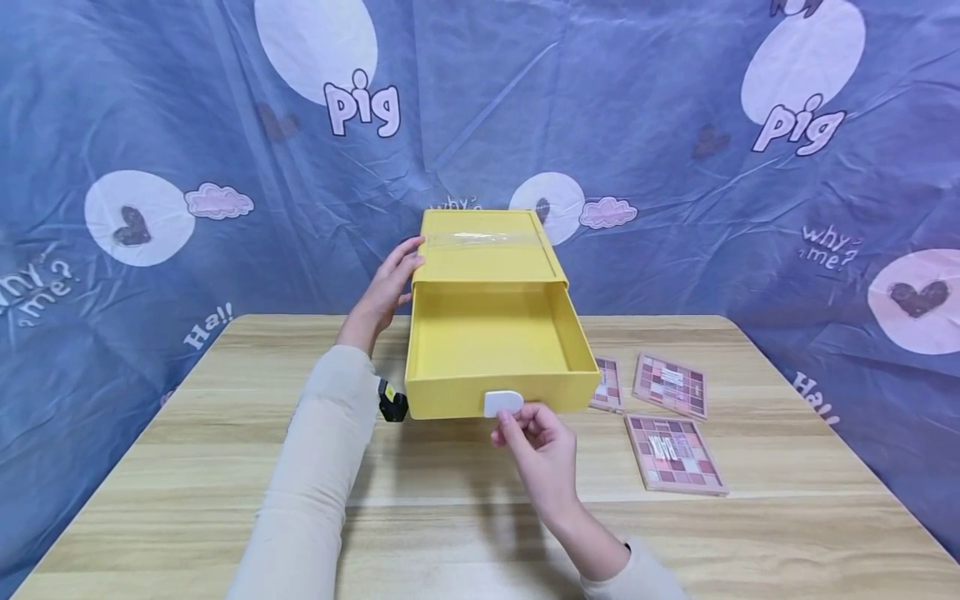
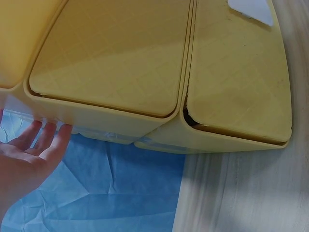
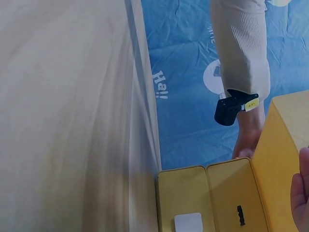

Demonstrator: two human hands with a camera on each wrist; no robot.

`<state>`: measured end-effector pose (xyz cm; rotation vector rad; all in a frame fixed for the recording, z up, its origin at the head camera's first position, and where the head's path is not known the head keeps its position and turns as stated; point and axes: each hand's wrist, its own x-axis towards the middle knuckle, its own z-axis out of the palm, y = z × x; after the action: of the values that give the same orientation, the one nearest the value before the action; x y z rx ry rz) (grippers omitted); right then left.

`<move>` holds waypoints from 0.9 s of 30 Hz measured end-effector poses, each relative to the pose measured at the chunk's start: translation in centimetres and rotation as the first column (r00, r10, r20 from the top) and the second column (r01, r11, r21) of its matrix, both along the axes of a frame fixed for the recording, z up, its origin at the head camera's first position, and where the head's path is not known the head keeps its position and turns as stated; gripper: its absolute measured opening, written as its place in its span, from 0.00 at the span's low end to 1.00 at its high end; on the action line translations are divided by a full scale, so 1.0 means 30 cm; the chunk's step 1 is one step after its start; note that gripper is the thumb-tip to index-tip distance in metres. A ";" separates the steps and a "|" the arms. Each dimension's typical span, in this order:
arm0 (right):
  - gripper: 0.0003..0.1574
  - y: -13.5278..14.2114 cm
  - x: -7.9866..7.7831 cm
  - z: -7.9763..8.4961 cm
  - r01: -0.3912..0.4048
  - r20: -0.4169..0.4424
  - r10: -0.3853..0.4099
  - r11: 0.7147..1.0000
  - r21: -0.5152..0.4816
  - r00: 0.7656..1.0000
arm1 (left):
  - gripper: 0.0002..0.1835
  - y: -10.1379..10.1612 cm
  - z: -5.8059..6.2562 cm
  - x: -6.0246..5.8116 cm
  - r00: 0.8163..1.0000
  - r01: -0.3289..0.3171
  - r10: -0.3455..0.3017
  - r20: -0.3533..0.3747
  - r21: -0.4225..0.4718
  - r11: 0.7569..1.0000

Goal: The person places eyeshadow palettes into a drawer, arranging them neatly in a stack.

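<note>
A yellow drawer cabinet (image 1: pixel 487 250) stands on the table, with several drawers stacked one above another. Its top drawer (image 1: pixel 491 333) is pulled out toward me, and the bare yellow floor inside shows. My right hand (image 1: pixel 543 454) pinches the white handle (image 1: pixel 501 403) at the drawer's front, the thumb against its lower edge. In the right wrist view only some fingers (image 3: pixel 300 188) appear at the right border. My left hand (image 1: pixel 386 287) rests against the cabinet's left side near the top, its fingers extended, as the left wrist view also shows (image 2: pixel 29 159).
To the cabinet's right lie three eyeshadow palettes: one (image 1: pixel 677 454) nearer, one (image 1: pixel 671 385) farther back, one (image 1: pixel 609 385) partly hidden by the drawer. A lower drawer has a white handle (image 3: pixel 188 222). Behind the wooden table (image 1: pixel 225 500) hangs a blue printed cloth (image 1: pixel 480 100).
</note>
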<state>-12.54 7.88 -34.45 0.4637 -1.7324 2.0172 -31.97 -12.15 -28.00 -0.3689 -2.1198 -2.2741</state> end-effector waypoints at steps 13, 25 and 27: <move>0.05 -0.006 0.025 -0.011 0.030 -0.004 -0.029 0.999 0.022 1.000 | 0.26 -0.001 0.000 0.002 1.000 0.002 -0.003 -0.015 -0.020 1.000; 0.04 -0.012 0.044 -0.023 0.046 -0.005 -0.045 0.999 0.030 0.999 | 0.26 0.000 -0.002 0.003 1.000 -0.005 0.005 -0.022 -0.030 1.000; 0.04 -0.013 0.046 -0.025 0.046 -0.004 -0.046 0.999 0.027 0.999 | 0.26 0.000 -0.003 0.002 1.000 -0.007 0.007 -0.021 -0.028 1.000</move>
<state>-11.17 7.49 -35.21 0.4316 -1.7549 1.9616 -31.91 -12.14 -28.10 -0.3828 -2.1419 -2.2291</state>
